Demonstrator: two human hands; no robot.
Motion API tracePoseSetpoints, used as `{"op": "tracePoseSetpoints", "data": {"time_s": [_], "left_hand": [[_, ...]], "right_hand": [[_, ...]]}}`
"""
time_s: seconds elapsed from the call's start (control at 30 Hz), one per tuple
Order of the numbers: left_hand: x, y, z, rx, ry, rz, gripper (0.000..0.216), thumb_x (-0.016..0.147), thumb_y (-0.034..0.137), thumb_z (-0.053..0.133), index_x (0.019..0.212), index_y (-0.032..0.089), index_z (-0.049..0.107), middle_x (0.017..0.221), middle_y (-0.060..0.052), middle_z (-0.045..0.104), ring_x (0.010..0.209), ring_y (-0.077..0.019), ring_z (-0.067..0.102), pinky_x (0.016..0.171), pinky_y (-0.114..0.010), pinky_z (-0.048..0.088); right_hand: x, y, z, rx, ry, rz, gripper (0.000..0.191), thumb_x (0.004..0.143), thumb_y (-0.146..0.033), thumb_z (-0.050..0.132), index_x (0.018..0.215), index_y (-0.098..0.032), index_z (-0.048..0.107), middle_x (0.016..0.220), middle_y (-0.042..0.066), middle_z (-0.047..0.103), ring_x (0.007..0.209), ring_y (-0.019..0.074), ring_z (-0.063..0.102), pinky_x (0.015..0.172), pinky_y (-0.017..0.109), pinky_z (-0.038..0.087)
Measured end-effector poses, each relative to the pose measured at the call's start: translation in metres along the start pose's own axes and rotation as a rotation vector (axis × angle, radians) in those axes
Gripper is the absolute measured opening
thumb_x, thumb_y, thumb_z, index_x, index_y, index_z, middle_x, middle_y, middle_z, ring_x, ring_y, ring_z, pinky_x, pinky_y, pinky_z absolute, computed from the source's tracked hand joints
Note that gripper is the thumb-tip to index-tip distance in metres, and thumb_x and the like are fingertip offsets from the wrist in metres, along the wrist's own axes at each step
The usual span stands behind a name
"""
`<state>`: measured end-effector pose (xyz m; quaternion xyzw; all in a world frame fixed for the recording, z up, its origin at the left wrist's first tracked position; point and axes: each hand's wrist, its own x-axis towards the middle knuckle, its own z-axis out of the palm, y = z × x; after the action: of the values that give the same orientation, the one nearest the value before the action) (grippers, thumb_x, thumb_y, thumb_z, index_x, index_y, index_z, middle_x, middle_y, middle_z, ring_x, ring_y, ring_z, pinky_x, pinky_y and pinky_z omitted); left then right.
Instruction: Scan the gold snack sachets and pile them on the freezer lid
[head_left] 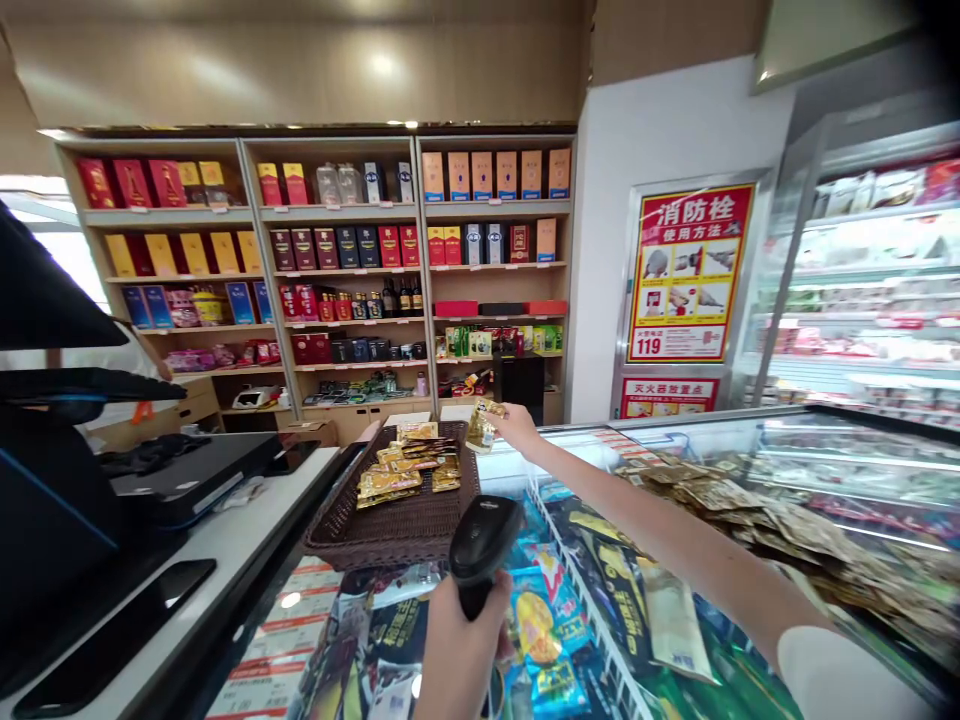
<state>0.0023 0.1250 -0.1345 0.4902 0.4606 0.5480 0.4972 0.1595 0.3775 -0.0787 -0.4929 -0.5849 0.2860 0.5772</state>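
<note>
My left hand is wrapped round the handle of a black barcode scanner, its head pointing forward above the freezer. Stretched out ahead, my right hand pinches a small gold snack packet at its upper right edge. That packet hangs just past the right rim of a brown woven basket. Inside the basket lie stacks of similar gold packets. The scanner's head is near the basket's front right corner, apart from the gold packet.
Below is a glass-topped freezer with blue bags and a white wire divider. Brown packets are heaped on the right. On the left counter are a phone and a black checkout machine. Shelves of boxes stand behind.
</note>
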Motion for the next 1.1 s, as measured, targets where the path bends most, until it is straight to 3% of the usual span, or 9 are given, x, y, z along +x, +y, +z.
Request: {"op": "tracePoseSetpoints", "data": {"time_s": [0.1,0.2,0.27,0.33,0.5,0.67,0.8,1.1], "left_hand": [[0.004,0.002,-0.001,0.023,-0.043,-0.017,0.04,0.066,0.054,0.08,0.066,0.021,0.056,0.045,0.006,0.05,0.037,-0.0146,0.05,0.042,-0.026,0.038],[0.007,0.003,-0.002,0.054,-0.067,0.036,0.041,0.069,0.054,0.077,0.062,0.021,0.055,0.046,0.005,0.05,0.038,-0.0145,0.051,0.043,-0.027,0.038],[0.007,0.004,-0.003,0.062,-0.082,0.043,0.041,0.07,0.055,0.077,0.062,0.021,0.055,0.047,0.004,0.052,0.039,-0.0149,0.052,0.044,-0.027,0.038],[0.006,0.004,-0.003,0.039,-0.091,0.029,0.042,0.068,0.056,0.078,0.066,0.02,0.057,0.048,0.005,0.051,0.039,-0.0147,0.051,0.043,-0.026,0.037],[0.002,0.002,0.001,0.042,-0.123,0.064,0.04,0.07,0.054,0.078,0.07,0.019,0.06,0.049,0.005,0.051,0.039,-0.0133,0.05,0.042,-0.026,0.037],[-0.001,-0.001,0.007,0.081,-0.152,0.076,0.038,0.074,0.051,0.077,0.068,0.019,0.058,0.048,0.005,0.051,0.038,-0.0123,0.05,0.043,-0.025,0.038],[-0.001,-0.002,0.01,0.081,-0.149,0.049,0.04,0.071,0.052,0.079,0.067,0.019,0.057,0.047,0.006,0.051,0.037,-0.0125,0.05,0.042,-0.025,0.038],[-0.002,-0.015,0.017,0.127,-0.133,0.006,0.038,0.07,0.052,0.076,0.063,0.021,0.055,0.046,0.005,0.05,0.036,-0.0142,0.051,0.042,-0.027,0.04]], "right_hand": [[-0.032,-0.008,-0.05,0.3,0.077,0.128,0.014,0.078,-0.024,0.074,0.09,-0.016,0.072,0.085,0.004,0.076,0.076,0.0167,0.07,0.067,0.026,0.057],[-0.072,-0.007,-0.096,0.559,0.217,0.269,0.015,0.085,-0.028,0.068,0.098,-0.02,0.067,0.093,0.004,0.076,0.082,0.0173,0.072,0.07,0.031,0.061],[-0.101,0.005,-0.119,0.595,0.31,0.316,0.016,0.087,-0.033,0.066,0.098,-0.022,0.065,0.093,0.003,0.075,0.081,0.0166,0.071,0.068,0.03,0.061],[-0.128,0.025,-0.131,0.464,0.34,0.329,0.022,0.081,-0.037,0.074,0.092,-0.021,0.065,0.084,0.002,0.073,0.073,0.0154,0.069,0.059,0.024,0.056],[-0.165,0.061,-0.124,0.346,0.28,0.283,0.029,0.07,-0.036,0.083,0.076,-0.019,0.059,0.054,-0.006,0.057,0.046,0.0124,0.056,0.04,0.02,0.041],[-0.168,0.055,-0.117,0.426,0.232,0.324,0.024,0.073,-0.02,0.079,0.085,-0.019,0.058,0.077,0.0,0.07,0.061,0.0194,0.073,0.055,0.029,0.06],[-0.167,0.058,-0.117,0.43,0.186,0.251,0.026,0.079,-0.031,0.078,0.093,-0.019,0.061,0.082,0.001,0.07,0.074,0.0225,0.077,0.059,0.028,0.062],[-0.169,0.054,-0.108,0.503,0.172,0.163,0.043,0.075,-0.05,0.081,0.083,-0.022,0.049,0.069,-0.004,0.063,0.073,0.0236,0.078,0.065,0.032,0.065]]}}
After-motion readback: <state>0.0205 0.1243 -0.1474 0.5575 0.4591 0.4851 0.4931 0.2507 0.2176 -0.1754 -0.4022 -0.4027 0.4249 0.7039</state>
